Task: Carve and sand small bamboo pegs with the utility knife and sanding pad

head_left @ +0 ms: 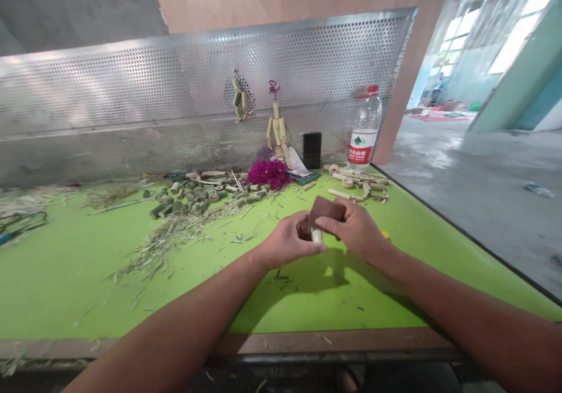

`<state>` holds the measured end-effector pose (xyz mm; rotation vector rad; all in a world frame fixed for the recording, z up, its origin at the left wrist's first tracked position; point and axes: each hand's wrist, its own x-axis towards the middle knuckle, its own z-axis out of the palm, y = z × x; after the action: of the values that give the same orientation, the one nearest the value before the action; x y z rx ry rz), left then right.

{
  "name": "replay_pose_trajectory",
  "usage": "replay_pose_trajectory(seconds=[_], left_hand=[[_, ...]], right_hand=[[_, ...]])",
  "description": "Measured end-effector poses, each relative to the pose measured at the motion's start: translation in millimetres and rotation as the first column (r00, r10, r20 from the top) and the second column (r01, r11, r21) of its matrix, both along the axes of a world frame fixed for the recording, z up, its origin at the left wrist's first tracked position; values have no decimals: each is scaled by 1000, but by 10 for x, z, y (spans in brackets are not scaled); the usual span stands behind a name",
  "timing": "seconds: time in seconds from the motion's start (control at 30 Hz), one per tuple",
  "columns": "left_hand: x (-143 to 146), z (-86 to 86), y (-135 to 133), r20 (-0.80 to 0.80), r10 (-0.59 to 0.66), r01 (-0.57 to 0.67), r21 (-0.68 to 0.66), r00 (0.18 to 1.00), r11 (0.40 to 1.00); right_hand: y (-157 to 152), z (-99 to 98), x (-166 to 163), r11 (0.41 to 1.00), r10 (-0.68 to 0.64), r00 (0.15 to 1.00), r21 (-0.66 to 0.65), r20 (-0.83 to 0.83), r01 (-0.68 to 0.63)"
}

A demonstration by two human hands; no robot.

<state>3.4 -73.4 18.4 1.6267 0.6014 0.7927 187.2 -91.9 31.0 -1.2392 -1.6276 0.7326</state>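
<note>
While the left hand (287, 239) holds a short pale piece (317, 236) in a closed grip, the right hand (359, 228) pinches a brown sheet (324, 208) against it, probably so that the contact is firm. This piece is above the green bench (65, 290); cut stalks (178, 207) lie farther back, perhaps to be out of the way.

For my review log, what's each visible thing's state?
Pale cylindrical bamboo piece: held in left hand
Brown rectangular sheet: held in right hand
Clear red-capped plastic bottle: upright, closed
Magenta string bundle: tangled
Black rectangular object: upright
Short green bamboo tubes: piled
Jointed greenish bamboo figure: hanging
</note>
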Motion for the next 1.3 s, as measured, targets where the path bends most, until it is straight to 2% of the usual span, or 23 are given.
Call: replay_pose_trajectory(seconds=[0.07, 0.2, 0.33, 0.47, 0.6, 0.73, 0.87, 1.03, 1.13, 1.3], left_hand=[[-6, 10, -1, 7, 2, -2, -19, 1000, 1000], [-21, 23, 0, 28, -40, 42, -60, 999, 997], [-17, 9, 2, 82, -47, 53, -72, 996, 996], [-6, -23, 16, 109, -79, 89, -93, 991, 992], [-11, -34, 35, 126, -65, 78, -94, 990, 993], [-7, -20, 36, 141, -75, 90, -102, 987, 991], [-7, -4, 30, 150, -72, 89, -106, 986, 990], [-8, -2, 36, 169, -113, 131, -100, 979, 986], [0, -3, 41, 185, -94, 113, -93, 978, 989], [6, 11, 35, 162, -103, 122, -108, 981, 987]], right_hand=[[-1, 4, -3, 999, 48, 999, -27, 21, -47], [-20, 25, -17, 1000, -7, 999, 14, -33, 8], [-31, 30, -20, 997, 61, 997, -41, -37, -63], [-31, 26, -16, 1000, 7, 995, 12, -97, -6], [-50, 22, -27, 997, 70, 996, -32, -61, -72], [-44, 20, -34, 1000, 8, 995, 9, -103, -8], [-32, 11, -34, 997, 65, 995, -26, -81, -68], [10, -20, -13, 999, 31, 990, 17, -140, -29], [20, -30, -18, 997, 71, 991, 17, -111, -70], [-11, -5, -39, 997, 16, 996, 71, -88, -10]])
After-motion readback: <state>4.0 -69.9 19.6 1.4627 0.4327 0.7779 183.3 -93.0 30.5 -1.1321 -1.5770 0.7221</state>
